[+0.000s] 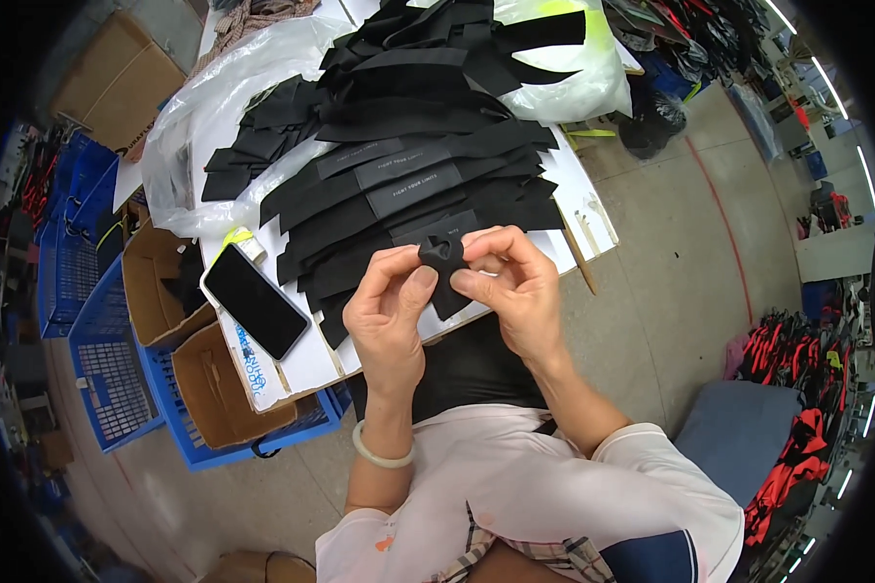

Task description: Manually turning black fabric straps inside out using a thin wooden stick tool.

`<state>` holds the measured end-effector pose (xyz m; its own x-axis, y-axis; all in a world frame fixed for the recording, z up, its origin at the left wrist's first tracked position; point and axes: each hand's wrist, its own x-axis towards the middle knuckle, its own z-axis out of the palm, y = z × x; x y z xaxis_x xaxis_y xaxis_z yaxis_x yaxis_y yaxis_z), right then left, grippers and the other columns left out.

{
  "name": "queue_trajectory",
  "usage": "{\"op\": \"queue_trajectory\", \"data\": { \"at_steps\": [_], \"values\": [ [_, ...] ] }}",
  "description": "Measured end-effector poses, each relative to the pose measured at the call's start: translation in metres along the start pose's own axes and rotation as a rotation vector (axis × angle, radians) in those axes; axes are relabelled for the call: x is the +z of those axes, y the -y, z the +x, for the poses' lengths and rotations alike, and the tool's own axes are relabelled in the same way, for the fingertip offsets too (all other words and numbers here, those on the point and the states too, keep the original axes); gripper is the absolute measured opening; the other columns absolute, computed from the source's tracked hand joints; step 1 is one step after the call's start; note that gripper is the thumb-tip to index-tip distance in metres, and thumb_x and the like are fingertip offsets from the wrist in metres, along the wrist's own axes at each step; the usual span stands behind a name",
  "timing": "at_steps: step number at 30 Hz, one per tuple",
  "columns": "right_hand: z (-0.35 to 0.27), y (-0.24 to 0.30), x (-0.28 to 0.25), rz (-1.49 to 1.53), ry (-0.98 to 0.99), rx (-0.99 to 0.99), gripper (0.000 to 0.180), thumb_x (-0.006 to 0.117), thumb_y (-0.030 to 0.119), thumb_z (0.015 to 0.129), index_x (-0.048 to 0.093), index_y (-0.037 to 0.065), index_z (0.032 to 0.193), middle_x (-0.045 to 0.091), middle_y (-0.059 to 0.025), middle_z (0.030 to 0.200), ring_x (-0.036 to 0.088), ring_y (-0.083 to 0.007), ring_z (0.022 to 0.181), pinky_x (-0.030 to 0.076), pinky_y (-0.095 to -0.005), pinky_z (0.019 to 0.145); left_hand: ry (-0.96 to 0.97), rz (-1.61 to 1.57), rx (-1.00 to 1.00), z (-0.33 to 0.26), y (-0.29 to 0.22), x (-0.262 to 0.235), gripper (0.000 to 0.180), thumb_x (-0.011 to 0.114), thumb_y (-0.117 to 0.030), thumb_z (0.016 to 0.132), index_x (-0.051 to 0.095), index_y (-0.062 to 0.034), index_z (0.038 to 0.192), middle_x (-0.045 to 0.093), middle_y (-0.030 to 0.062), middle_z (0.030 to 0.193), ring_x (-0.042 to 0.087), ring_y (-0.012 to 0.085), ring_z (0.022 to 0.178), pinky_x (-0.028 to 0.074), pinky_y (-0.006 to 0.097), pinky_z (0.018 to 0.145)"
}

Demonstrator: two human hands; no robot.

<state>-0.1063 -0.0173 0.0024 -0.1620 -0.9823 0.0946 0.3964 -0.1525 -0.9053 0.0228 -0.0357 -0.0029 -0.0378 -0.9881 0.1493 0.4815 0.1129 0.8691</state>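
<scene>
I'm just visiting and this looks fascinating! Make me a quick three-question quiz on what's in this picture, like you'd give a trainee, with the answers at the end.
1. Multiple choice: what do the left grip and right grip pinch together?
a) a clear plastic bag
b) a black fabric piece
c) a cardboard box

2. True or false: the phone lies to the left of both grips.

3. Fill in the blank: the pale bangle circles the person's ____ arm.

Key:
1. b
2. True
3. left
</scene>
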Motion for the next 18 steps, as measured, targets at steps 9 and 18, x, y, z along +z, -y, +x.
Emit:
{"op": "queue_trajectory", "data": {
  "at_steps": [9,18],
  "values": [
    [0.015,0.052,-0.023,-0.633,0.453,-0.108,0.032,0.064,-0.001,0.080,0.061,0.001,0.111,0.063,-0.0054,0.085,0.061,-0.0087,0.069,0.050,-0.0213,0.065,0.175,0.056,-0.145,-0.002,-0.016,-0.004,0.005,0.058,0.002,0.084,0.056,0.0057,0.085,0.054,0.0059,0.081,0.054,0.0099,0.065,0.045,0.021,0.061],
    [0.028,0.048,-0.026,0.104,0.659,0.332,0.021,0.065,-0.009,0.073,0.059,-0.007,0.093,0.063,-0.0128,0.075,0.066,-0.0193,0.062,0.053,-0.0240,0.051,0.366,-0.278,-0.536,-0.002,-0.023,-0.016,0.007,0.059,-0.003,0.080,0.057,0.0027,0.082,0.057,0.0062,0.082,0.049,0.0085,0.069,0.039,0.020,0.063]
  ]
}}
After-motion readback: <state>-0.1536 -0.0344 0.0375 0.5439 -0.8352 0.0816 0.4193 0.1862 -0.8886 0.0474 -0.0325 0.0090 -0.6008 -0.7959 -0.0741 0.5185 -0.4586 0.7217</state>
